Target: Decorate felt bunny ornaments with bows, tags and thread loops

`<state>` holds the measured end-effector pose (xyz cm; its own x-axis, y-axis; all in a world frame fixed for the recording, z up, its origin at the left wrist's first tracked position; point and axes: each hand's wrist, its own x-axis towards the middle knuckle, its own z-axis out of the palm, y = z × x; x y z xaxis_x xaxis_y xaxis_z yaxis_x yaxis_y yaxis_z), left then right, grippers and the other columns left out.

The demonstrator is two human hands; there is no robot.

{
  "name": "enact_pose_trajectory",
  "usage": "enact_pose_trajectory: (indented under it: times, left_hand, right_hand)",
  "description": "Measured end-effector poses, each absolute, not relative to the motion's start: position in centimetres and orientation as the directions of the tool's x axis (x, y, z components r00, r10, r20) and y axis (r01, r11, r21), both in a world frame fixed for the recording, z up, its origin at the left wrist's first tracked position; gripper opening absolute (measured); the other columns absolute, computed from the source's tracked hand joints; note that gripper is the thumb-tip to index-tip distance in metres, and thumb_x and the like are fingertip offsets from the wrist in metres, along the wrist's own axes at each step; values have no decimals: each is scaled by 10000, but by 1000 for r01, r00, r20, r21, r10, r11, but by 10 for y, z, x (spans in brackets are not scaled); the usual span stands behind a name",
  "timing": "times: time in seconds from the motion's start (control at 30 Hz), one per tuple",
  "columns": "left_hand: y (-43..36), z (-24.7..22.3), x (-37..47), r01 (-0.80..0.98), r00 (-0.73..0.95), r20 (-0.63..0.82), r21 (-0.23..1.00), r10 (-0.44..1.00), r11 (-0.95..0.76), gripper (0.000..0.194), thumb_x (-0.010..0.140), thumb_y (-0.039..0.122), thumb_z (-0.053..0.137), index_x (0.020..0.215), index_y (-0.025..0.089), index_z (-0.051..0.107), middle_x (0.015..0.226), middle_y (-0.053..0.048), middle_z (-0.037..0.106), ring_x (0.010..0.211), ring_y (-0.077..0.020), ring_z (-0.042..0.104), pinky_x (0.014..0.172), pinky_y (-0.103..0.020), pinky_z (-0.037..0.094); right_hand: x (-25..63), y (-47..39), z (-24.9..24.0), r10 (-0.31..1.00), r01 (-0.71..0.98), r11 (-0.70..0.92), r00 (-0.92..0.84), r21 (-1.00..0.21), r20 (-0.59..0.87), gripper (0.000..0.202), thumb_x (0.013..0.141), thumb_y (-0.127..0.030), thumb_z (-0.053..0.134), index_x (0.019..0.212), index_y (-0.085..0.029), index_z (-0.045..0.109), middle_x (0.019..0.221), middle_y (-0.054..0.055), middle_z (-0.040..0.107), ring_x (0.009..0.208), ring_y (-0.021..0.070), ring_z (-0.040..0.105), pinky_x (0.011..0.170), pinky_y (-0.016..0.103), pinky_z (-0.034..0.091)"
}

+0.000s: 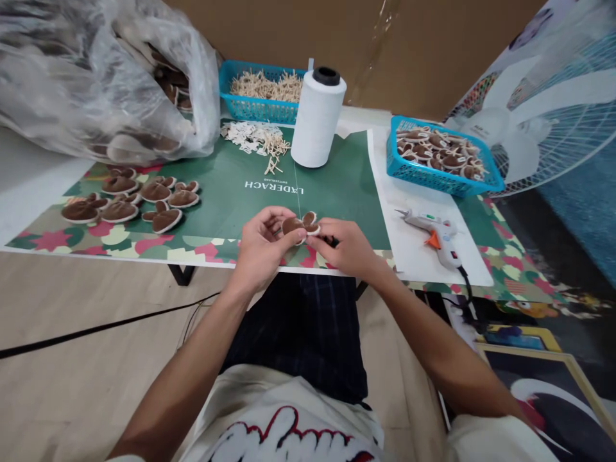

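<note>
Close to the table's front edge, my left hand (262, 247) is closed on a small brown plush bunny-head piece (291, 225) with a cream edge. My right hand (347, 248) pinches the same piece near its two ears. Some small dark object (332, 241) shows beneath the right fingers; its kind is hidden. A thin white thread (297, 186) runs from a large white thread cone (317, 119) down to the plush piece. Several similar brown bunny heads (163, 218) lie on the table to the left.
A plastic bag (192, 128) of brown pieces sits back left. One blue basket (262, 110) holds beige cord bits, another (433, 177) brown pieces. White tags (245, 135) lie by the cone. Right are a glue gun (436, 234) with a cord and a fan (520, 122).
</note>
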<state>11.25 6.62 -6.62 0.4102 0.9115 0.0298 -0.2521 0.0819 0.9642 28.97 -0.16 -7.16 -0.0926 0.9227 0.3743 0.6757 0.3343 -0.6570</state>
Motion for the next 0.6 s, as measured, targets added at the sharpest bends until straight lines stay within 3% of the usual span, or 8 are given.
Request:
enact_pose_trajectory:
  times: [0.07, 0.13, 0.23, 0.33, 0.4, 0.47, 0.6]
  left_hand:
    - [64, -68, 115, -206, 367, 29, 977, 930, 51, 346, 637, 222, 924, 901, 192, 703, 845, 0, 725, 811, -137, 679, 747, -257, 546]
    - [61, -70, 119, -148, 357, 30, 989, 934, 25, 304, 674, 228, 896, 905, 193, 700, 842, -2, 723, 799, -141, 673, 739, -268, 542]
    - [58, -71, 126, -103, 354, 54, 995, 934, -19, 253, 699, 218, 858, 893, 195, 698, 823, -1, 715, 775, -146, 664, 727, -283, 539]
    - [60, -70, 128, -61, 428, 68, 997, 901, -46, 203, 698, 191, 839, 862, 190, 719, 761, 9, 686, 734, -138, 640, 712, -282, 522]
    - [64, -67, 125, -71, 514, 47, 997, 857, -12, 184, 701, 203, 857, 838, 189, 734, 723, 15, 667, 700, -132, 625, 690, -278, 511]
    - [71, -63, 119, -102, 582, 9, 993, 813, 62, 215, 683, 223, 899, 823, 190, 740, 717, 9, 682, 689, -139, 642, 685, -284, 520]
    - [82, -58, 106, -140, 673, -63, 967, 737, 211, 316, 632, 247, 966, 850, 180, 748, 838, -51, 778, 817, -205, 752, 760, -320, 576]
  right_hand:
    - [276, -20, -76, 859, 758, 365, -51, -540, 509, 167, 1011, -180, 601, 893, -198, 718, 830, 25, 712, 751, 155, 641, 705, 281, 480]
    - [267, -34, -75, 795, 867, 355, -85, -348, 600, 169, 1027, -134, 562, 979, -181, 717, 918, 64, 739, 839, 182, 665, 767, 305, 499]
    - [266, -41, -63, 761, 955, 297, -239, 4, 602, 209, 1030, -87, 521, 974, -162, 708, 898, 75, 730, 787, 200, 621, 717, 349, 448]
    - [279, -30, -48, 740, 919, 325, -393, 222, 546, 254, 1026, -54, 490, 989, -174, 711, 907, 62, 723, 785, 204, 594, 699, 375, 392]
    - [291, -17, -41, 705, 880, 398, -475, 261, 527, 280, 1021, -42, 480, 964, -187, 712, 923, 59, 725, 803, 203, 594, 725, 378, 392]
    - [302, -2, -38, 679, 855, 473, -507, 212, 531, 299, 1009, -28, 475, 939, -199, 710, 950, 58, 734, 816, 200, 598, 746, 371, 410]
    - [313, 22, -39, 699, 799, 592, -442, -108, 561, 278, 1001, -66, 503, 963, -226, 727, 993, 50, 744, 856, 190, 638, 758, 337, 466]
